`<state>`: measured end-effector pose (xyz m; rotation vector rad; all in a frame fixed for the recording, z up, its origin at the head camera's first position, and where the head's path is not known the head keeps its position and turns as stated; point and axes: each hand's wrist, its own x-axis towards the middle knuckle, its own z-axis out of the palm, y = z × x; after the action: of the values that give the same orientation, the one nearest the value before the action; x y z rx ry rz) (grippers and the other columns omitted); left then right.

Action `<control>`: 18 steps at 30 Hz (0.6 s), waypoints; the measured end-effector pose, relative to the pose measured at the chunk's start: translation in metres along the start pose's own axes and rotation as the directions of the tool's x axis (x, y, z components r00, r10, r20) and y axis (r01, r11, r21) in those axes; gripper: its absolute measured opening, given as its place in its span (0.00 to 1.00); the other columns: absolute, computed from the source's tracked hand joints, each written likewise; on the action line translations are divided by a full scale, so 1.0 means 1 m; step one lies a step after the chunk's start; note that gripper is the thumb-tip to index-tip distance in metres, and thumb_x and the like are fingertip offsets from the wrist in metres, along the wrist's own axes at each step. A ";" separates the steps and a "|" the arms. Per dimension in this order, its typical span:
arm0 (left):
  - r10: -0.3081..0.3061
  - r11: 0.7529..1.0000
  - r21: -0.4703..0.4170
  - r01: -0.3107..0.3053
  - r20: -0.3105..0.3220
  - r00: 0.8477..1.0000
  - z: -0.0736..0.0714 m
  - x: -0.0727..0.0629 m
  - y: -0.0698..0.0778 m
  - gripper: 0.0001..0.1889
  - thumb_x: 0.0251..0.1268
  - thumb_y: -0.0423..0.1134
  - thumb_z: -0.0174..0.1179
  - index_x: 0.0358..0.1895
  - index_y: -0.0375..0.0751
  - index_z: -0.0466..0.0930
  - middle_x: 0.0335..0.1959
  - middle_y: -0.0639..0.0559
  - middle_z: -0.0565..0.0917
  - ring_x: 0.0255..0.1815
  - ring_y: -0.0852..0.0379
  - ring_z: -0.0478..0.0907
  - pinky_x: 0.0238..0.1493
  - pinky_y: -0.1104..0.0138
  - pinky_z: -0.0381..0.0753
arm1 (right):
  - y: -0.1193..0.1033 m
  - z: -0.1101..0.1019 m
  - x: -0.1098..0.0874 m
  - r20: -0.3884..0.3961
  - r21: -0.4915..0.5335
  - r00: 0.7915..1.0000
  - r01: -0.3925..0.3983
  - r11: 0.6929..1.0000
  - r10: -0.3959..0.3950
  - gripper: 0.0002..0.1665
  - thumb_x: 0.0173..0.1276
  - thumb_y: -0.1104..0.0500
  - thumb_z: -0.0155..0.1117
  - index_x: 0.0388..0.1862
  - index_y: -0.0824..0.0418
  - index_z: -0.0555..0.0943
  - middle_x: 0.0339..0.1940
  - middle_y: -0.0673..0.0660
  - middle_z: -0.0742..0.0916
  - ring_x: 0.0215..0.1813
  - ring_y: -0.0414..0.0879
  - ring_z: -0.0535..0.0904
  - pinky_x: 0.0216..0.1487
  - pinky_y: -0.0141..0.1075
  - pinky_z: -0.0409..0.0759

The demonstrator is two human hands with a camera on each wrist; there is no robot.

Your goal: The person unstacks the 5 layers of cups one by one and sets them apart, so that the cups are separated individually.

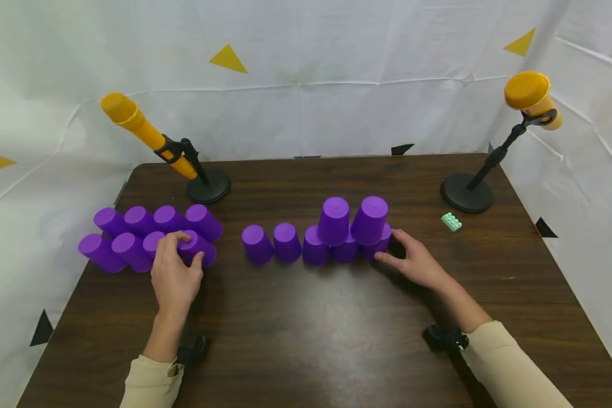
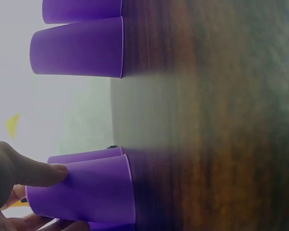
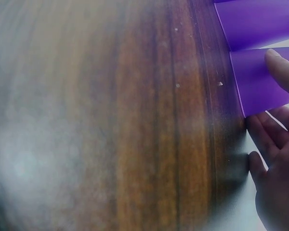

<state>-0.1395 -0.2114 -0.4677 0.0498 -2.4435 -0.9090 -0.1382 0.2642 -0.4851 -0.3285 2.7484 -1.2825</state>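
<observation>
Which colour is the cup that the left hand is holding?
The cup is plain purple; the left wrist view shows it best.

Soft glare marks the tabletop (image 1: 336,334); the 2 wrist views seem blurred.

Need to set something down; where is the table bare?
The tabletop is bare between the left hand and right hand, in front of the middle cups, and behind them, between left stand and right stand. The left cups stand crowded together.
</observation>
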 end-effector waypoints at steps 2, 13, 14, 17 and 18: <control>0.010 1.000 0.001 -0.010 -0.019 1.000 -0.002 0.001 0.003 0.22 0.48 0.25 0.74 0.46 0.37 0.75 0.50 0.41 0.78 0.47 0.43 0.74 0.43 0.48 0.73 | 0.000 0.000 -0.001 -0.002 0.000 1.000 0.002 1.000 -0.002 0.40 0.66 0.50 0.69 0.71 0.64 0.67 0.64 0.66 0.77 0.68 0.60 0.69 0.67 0.58 0.63; 0.161 0.983 -0.064 -0.172 -0.141 0.977 -0.014 0.009 0.054 0.15 0.54 0.31 0.70 0.43 0.34 0.77 0.56 0.44 0.79 0.58 0.49 0.74 0.46 0.53 0.80 | 0.002 0.000 0.001 -0.002 -0.002 1.000 0.002 1.000 -0.002 0.40 0.66 0.49 0.69 0.71 0.64 0.67 0.65 0.65 0.76 0.68 0.60 0.69 0.68 0.58 0.63; 0.189 0.974 -0.098 -0.203 -0.137 0.972 -0.012 0.008 0.062 0.14 0.55 0.31 0.70 0.43 0.34 0.78 0.56 0.44 0.79 0.58 0.49 0.74 0.47 0.53 0.81 | 0.002 0.000 0.001 -0.001 -0.002 1.000 0.003 1.000 -0.003 0.40 0.66 0.49 0.69 0.71 0.64 0.67 0.65 0.65 0.76 0.68 0.60 0.69 0.68 0.59 0.62; 0.281 0.930 -0.220 -0.296 -0.097 0.955 0.001 0.003 0.089 0.15 0.56 0.32 0.69 0.46 0.35 0.78 0.58 0.44 0.78 0.58 0.50 0.74 0.48 0.54 0.81 | 0.003 0.000 0.000 0.001 -0.002 1.000 0.005 1.000 -0.005 0.40 0.66 0.49 0.69 0.71 0.64 0.67 0.65 0.66 0.76 0.68 0.60 0.69 0.68 0.59 0.62; 0.309 0.911 -0.262 -0.319 -0.081 0.948 0.006 0.002 0.098 0.16 0.56 0.32 0.69 0.47 0.36 0.79 0.58 0.45 0.78 0.58 0.49 0.75 0.48 0.54 0.81 | 0.003 0.000 0.000 0.001 -0.003 1.000 0.006 1.000 -0.006 0.40 0.66 0.49 0.69 0.71 0.64 0.67 0.65 0.66 0.76 0.68 0.60 0.69 0.68 0.59 0.62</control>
<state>-0.1297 -0.1328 -0.4101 -0.4105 -2.1824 -1.0711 -0.1386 0.2657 -0.4875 -0.3372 2.7504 -1.2799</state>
